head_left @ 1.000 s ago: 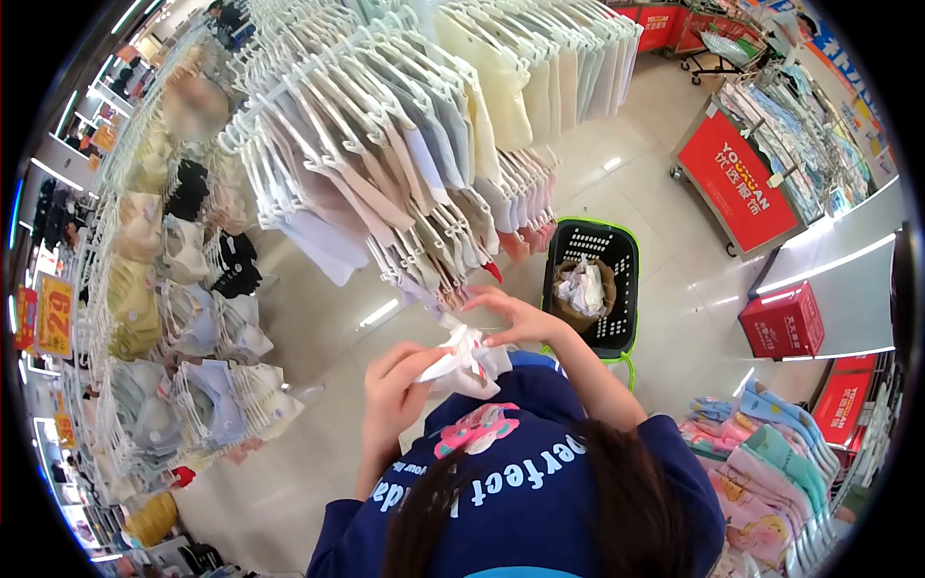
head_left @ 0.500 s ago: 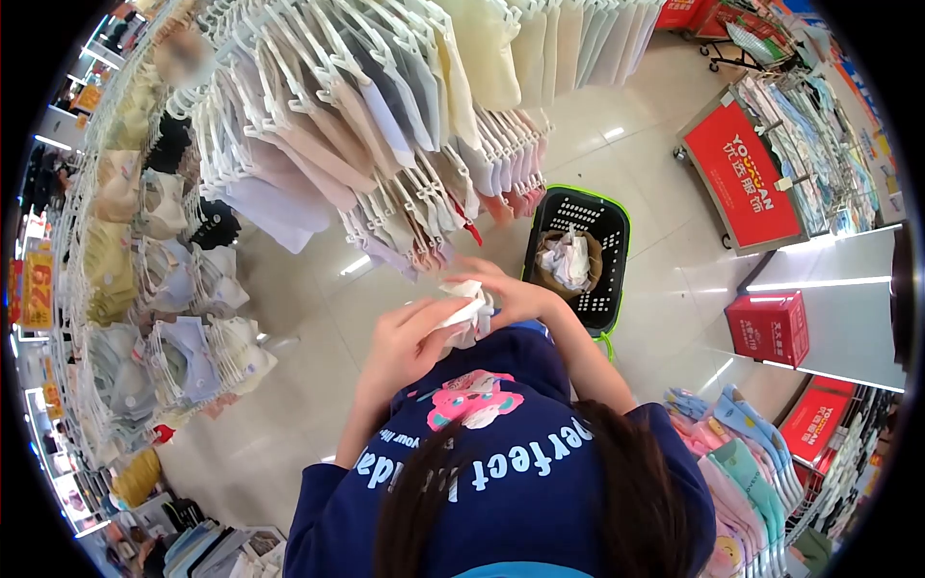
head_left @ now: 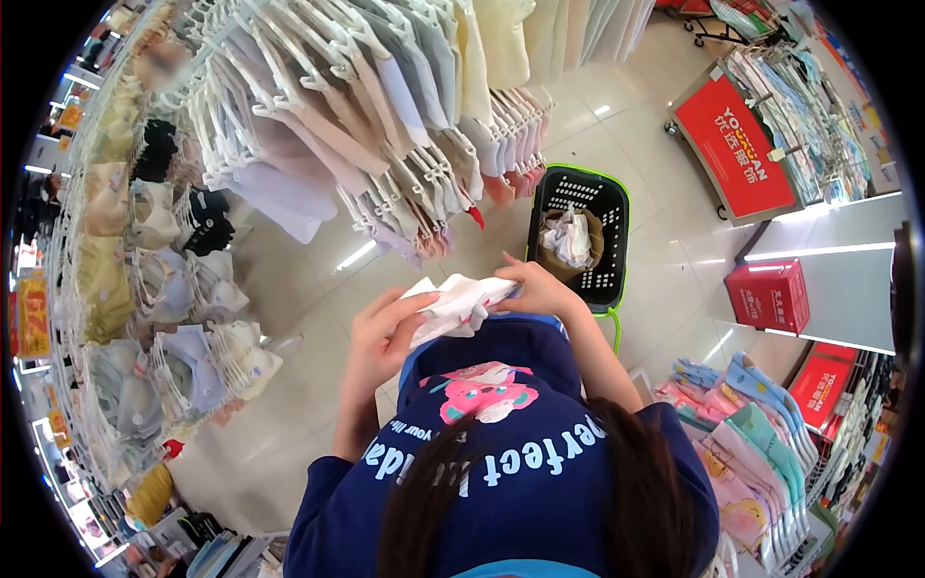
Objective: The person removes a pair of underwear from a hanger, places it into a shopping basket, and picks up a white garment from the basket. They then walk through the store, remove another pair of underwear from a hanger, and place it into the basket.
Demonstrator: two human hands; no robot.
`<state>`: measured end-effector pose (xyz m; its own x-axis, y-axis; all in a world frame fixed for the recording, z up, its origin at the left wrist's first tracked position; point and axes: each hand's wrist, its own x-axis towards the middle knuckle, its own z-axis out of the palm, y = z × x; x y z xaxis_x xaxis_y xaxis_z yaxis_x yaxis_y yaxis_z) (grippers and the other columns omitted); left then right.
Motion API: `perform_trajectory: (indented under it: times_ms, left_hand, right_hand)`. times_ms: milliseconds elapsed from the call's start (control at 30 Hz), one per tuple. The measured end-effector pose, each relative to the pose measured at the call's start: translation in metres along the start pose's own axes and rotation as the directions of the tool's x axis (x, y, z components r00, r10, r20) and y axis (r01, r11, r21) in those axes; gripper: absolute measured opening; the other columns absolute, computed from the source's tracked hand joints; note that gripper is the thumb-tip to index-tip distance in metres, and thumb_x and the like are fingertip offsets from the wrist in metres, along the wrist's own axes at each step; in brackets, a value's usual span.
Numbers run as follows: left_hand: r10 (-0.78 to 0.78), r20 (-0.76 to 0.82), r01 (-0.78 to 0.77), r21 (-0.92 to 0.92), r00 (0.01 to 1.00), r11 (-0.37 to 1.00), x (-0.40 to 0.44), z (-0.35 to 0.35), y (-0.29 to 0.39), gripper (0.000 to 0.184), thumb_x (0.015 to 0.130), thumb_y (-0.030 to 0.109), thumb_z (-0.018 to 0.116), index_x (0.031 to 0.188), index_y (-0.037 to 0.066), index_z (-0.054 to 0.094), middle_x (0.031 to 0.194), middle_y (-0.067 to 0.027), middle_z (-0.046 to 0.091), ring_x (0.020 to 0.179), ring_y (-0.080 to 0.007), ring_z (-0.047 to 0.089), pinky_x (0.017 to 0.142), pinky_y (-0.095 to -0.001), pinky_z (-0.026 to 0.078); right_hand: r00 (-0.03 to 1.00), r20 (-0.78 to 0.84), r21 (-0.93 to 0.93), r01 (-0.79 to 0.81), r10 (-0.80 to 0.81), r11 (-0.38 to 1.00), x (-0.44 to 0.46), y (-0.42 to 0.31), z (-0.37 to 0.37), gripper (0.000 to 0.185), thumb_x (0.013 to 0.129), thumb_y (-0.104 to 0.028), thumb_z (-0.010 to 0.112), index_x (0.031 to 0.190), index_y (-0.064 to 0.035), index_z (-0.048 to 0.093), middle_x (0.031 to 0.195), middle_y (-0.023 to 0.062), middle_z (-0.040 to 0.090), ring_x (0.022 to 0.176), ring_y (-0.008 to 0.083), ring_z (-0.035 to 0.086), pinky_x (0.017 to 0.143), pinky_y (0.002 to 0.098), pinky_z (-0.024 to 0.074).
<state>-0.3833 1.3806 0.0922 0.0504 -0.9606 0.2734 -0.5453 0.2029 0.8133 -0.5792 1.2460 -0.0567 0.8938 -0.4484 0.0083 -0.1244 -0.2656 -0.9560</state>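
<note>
Between my two hands is a small white cloth garment [head_left: 460,302] with a few red marks, partly spread out in front of my body; its exact kind is hard to tell. My left hand [head_left: 379,332] pinches its left edge with thumb and fingers. At the right end, my right hand [head_left: 533,286] grips the cloth near its corner. Ahead and to the right, a black basket with a green rim [head_left: 622,217] stands on the floor. Inside it is a brown bag or cloth [head_left: 591,258] with crumpled white fabric [head_left: 568,238] on it.
Racks of small garments on white hangers [head_left: 361,125] stand close ahead. Bras [head_left: 183,361] hang along the left side. At the right are a red-signed bin [head_left: 737,144], a red box [head_left: 768,297] and pastel clothes on hangers [head_left: 747,453].
The white garment was bunched between my hands and is now more spread out. My hands have moved apart, the right one to the right and the left one slightly left.
</note>
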Motion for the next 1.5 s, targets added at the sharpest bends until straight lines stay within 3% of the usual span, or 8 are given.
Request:
perform_trajectory:
  times_ms: [200,367,733,1000,1167,1267,1400,1500]
  left_hand:
    - [-0.047,0.077,0.053,-0.076,0.996,0.996,-0.028,-0.04,-0.035,0.031,0.076,-0.01,0.052,0.101,0.004,0.063,0.091,-0.0107,0.058,0.078,-0.0189,0.057,0.066,-0.0249,0.043]
    - [-0.26,-0.075,0.254,-0.081,0.963,0.964,-0.055,-0.065,-0.051,0.029,0.077,-0.005,0.053,0.104,0.004,0.061,0.096,-0.0103,0.058,0.09,-0.0204,0.056,0.08,-0.0265,0.042]
    - [-0.156,-0.413,0.133,-0.083,0.897,0.988,-0.094,-0.09,-0.054,0.034,0.079,-0.005,0.053,0.112,0.002,0.056,0.109,-0.0128,0.054,0.1,-0.0208,0.052,0.085,-0.0268,0.04]
    - [0.181,-0.453,0.093,0.519,0.873,0.85,-0.111,-0.088,-0.052,0.036,0.07,-0.01,0.05,0.099,0.005,0.065,0.093,-0.0139,0.063,0.074,-0.0236,0.061,0.065,-0.0273,0.047]
    - [0.335,-0.246,-0.083,0.682,0.909,0.726,-0.12,-0.075,-0.06,0.04,0.059,-0.005,0.051,0.092,0.009,0.068,0.092,-0.0056,0.064,0.062,-0.0196,0.059,0.053,-0.0271,0.046]
    - [0.316,-0.221,-0.067,0.716,0.922,0.695,-0.125,-0.078,-0.062,0.038,0.059,-0.003,0.052,0.091,0.009,0.068,0.093,-0.0023,0.065,0.059,-0.0175,0.057,0.051,-0.0265,0.045]
    - [0.269,-0.206,-0.031,0.738,0.941,0.675,-0.14,-0.084,-0.064,0.037,0.059,-0.003,0.053,0.092,0.009,0.068,0.092,-0.0023,0.065,0.058,-0.0176,0.057,0.051,-0.0265,0.045]
    - [0.273,-0.21,-0.025,0.749,0.939,0.662,-0.152,-0.083,-0.064,0.038,0.059,-0.004,0.053,0.092,0.009,0.067,0.091,-0.0025,0.065,0.056,-0.0172,0.056,0.05,-0.0267,0.045]
  right_hand:
    - [0.987,-0.006,0.348,-0.149,0.161,0.926,-0.007,0.002,0.018,0.019,0.073,-0.009,0.07,0.086,-0.0022,0.059,0.073,-0.0031,0.057,0.068,0.0028,0.047,0.059,0.0205,0.0389]
    - [0.979,-0.061,0.428,-0.15,0.194,0.891,-0.003,-0.019,0.027,0.022,0.075,-0.01,0.069,0.091,0.0003,0.058,0.078,-0.0023,0.058,0.072,0.0027,0.05,0.064,0.0193,0.042]
    - [0.993,-0.033,0.442,-0.085,0.112,0.893,0.027,-0.071,0.044,0.027,0.072,-0.004,0.069,0.094,-0.004,0.054,0.087,-0.0018,0.056,0.083,0.0056,0.051,0.073,0.0211,0.0416]
    - [0.987,0.156,0.389,-0.1,0.042,0.916,0.073,-0.029,0.063,0.027,0.072,-0.005,0.069,0.094,-0.0045,0.055,0.083,-0.001,0.059,0.079,0.0066,0.054,0.071,0.0219,0.0423]
    - [0.935,-0.3,0.414,-0.053,0.191,0.909,0.16,0.045,0.056,0.017,0.076,-0.009,0.064,0.089,-0.0022,0.057,0.082,0.0035,0.062,0.075,0.0123,0.059,0.064,0.0275,0.0477]
    - [0.74,-0.658,-0.029,0.158,-0.138,0.987,0.224,0.049,0.059,0.016,0.078,-0.008,0.058,0.089,0.0023,0.056,0.082,0.0137,0.062,0.075,0.025,0.061,0.066,0.0348,0.0482]
    - [0.786,-0.598,-0.412,-0.133,-0.158,0.902,0.289,0.075,0.056,0.027,0.077,-0.009,0.05,0.101,0.0032,0.052,0.092,0.0275,0.057,0.088,0.0415,0.055,0.078,0.0434,0.0446]
    - [0.804,-0.593,-0.252,-0.245,0.05,0.936,0.296,0.069,0.062,0.039,0.077,-0.015,0.053,0.111,0.0037,0.046,0.097,0.0286,0.056,0.093,0.0396,0.055,0.081,0.0423,0.0444]
